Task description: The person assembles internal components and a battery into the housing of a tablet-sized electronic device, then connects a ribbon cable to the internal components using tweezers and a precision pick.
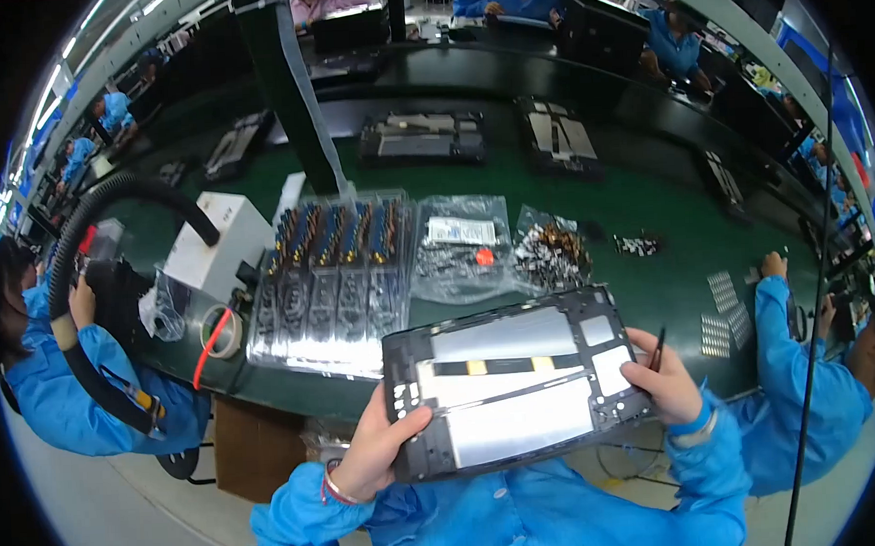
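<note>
Left hand (372,451) and right hand (669,378) clamp one tablet frame (515,382); right also pinches one half-hidden dark tool (658,346); parts tray (335,282) at eleven o'clock

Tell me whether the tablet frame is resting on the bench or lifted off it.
Lifted: the tablet frame is held by left hand and right hand.

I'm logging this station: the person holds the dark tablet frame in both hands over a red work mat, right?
Not quite: the head view shows both the left hand and right hand gripping the tablet frame, but the work mat is green, not red.
</note>
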Demonstrator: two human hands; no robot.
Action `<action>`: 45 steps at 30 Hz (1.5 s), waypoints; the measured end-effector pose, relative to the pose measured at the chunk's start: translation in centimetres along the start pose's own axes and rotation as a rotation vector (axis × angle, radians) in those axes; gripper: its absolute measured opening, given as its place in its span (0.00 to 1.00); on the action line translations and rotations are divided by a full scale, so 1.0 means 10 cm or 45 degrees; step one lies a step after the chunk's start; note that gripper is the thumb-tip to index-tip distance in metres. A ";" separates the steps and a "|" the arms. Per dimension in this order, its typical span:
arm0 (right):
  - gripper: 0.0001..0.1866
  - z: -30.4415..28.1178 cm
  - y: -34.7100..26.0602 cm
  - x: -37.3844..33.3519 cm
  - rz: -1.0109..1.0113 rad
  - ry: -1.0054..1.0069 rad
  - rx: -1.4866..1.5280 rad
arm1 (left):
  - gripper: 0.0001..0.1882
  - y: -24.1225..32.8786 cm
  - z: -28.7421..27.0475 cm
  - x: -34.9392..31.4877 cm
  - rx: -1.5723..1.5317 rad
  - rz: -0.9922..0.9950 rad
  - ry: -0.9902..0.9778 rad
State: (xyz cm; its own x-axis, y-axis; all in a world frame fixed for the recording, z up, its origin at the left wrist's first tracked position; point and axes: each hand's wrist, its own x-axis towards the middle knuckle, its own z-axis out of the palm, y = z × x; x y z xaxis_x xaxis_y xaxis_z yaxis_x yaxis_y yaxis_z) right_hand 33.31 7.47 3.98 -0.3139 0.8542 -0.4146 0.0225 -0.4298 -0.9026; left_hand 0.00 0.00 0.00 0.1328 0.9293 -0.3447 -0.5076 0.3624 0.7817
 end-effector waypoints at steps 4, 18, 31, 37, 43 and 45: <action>0.24 0.09 0.64 -0.18 -0.212 0.216 0.290 | 0.45 -0.28 -0.05 -0.12 0.707 0.517 0.070; 0.17 0.45 0.70 0.18 -0.687 0.653 -1.483 | 0.17 -0.58 -0.27 -0.05 2.266 1.110 0.234; 0.18 1.15 0.01 1.43 -1.037 0.238 -1.666 | 0.15 -0.62 0.20 0.40 2.091 1.276 -0.207; 0.27 0.95 -0.33 1.69 -0.993 -0.087 -1.611 | 0.09 -0.11 0.27 0.40 2.168 1.011 -0.156; 0.22 0.92 -0.16 1.70 -0.893 -0.164 -1.821 | 0.08 0.24 -0.09 1.12 2.562 1.221 0.171; 0.15 0.81 -0.14 1.75 -0.912 -0.094 -1.832 | 0.10 0.27 -0.15 1.24 2.600 1.050 0.149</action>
State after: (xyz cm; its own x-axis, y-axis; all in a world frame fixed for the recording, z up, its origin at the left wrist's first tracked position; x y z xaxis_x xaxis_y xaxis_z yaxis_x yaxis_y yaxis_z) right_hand 20.09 20.65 -1.08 -0.6935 0.7150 0.0880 0.6741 0.6872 -0.2708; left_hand -1.02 12.39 -2.98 0.3431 0.8919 0.2947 0.9308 -0.3650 0.0209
